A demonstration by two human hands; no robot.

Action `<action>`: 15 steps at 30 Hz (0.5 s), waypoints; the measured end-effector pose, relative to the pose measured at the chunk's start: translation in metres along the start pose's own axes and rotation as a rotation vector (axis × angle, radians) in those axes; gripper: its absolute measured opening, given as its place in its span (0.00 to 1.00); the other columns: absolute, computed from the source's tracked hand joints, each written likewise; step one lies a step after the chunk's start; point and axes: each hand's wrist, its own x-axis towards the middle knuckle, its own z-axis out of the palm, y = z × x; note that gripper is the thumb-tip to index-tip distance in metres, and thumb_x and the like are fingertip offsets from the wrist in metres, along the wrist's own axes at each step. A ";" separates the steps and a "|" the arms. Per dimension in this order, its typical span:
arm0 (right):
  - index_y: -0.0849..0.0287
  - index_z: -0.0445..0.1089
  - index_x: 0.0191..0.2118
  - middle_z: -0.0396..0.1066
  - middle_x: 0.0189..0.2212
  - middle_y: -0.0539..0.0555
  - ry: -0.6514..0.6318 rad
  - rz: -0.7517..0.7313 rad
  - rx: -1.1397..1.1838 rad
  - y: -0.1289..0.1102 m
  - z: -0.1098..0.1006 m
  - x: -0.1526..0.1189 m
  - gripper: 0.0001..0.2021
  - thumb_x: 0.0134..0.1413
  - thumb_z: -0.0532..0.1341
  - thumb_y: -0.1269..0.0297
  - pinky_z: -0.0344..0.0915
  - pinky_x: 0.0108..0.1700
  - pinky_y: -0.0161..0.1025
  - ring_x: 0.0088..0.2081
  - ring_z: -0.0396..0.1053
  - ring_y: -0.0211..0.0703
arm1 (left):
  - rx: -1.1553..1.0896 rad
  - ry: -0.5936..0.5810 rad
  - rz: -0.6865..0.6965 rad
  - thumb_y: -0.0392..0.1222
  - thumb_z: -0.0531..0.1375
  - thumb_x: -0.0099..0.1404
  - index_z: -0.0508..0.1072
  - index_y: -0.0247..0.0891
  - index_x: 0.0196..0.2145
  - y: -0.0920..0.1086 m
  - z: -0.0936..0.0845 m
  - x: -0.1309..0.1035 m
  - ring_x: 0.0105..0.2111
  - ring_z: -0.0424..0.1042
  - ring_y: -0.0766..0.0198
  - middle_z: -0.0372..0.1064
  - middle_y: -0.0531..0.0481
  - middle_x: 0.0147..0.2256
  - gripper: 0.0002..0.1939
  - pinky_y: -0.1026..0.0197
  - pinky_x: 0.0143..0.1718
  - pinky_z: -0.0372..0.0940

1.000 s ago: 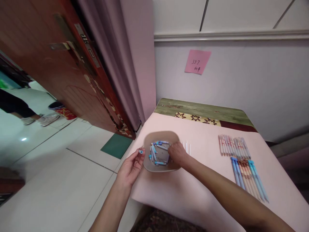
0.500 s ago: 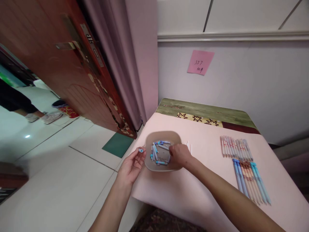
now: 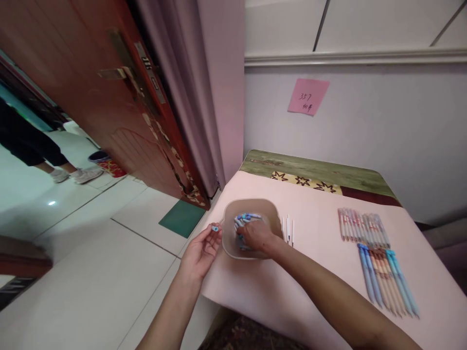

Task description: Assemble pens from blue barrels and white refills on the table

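My left hand (image 3: 202, 250) is at the left rim of a beige plastic bin (image 3: 270, 210), its thumb and fingers closed on a short blue pen barrel (image 3: 215, 228) whose open end faces the camera. Inside the bin lie several blue and grey-blue pen parts (image 3: 251, 216). My right hand (image 3: 258, 234) reaches down into the bin among them, fingers bent together; whatever is at its fingertips is hidden. Close to the bin's right side, several thin white pen refills (image 3: 288, 229) lie on the pink-covered table (image 3: 314, 277).
On the right of the table are a row of clear pens with reddish print (image 3: 363, 227) and a row of blue, brown and turquoise pens (image 3: 387, 279). A pink note (image 3: 308, 96) is on the wall. At left stand a brown door (image 3: 120, 107) and a person's legs (image 3: 40, 150).
My right hand has moved left within the bin, from its right side onto the pen parts. My left hand keeps the barrel at the rim. The view has shifted slightly.
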 end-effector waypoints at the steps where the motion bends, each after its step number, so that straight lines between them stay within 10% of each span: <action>1: 0.56 0.73 0.47 0.76 0.39 0.62 0.002 0.016 -0.012 0.004 -0.001 -0.002 0.16 0.56 0.53 0.71 0.66 0.39 0.41 0.41 0.74 0.52 | -0.006 0.006 0.000 0.26 0.53 0.64 0.71 0.28 0.34 0.001 -0.001 0.000 0.26 0.75 0.65 0.74 0.43 0.27 0.07 0.64 0.30 0.74; 15: 0.55 0.77 0.38 0.77 0.36 0.58 -0.015 0.231 0.025 0.030 0.003 -0.010 0.11 0.54 0.57 0.69 0.67 0.37 0.38 0.39 0.75 0.50 | 0.018 -0.020 -0.016 0.26 0.53 0.65 0.71 0.27 0.35 0.002 -0.002 0.004 0.26 0.75 0.65 0.74 0.43 0.28 0.07 0.64 0.29 0.74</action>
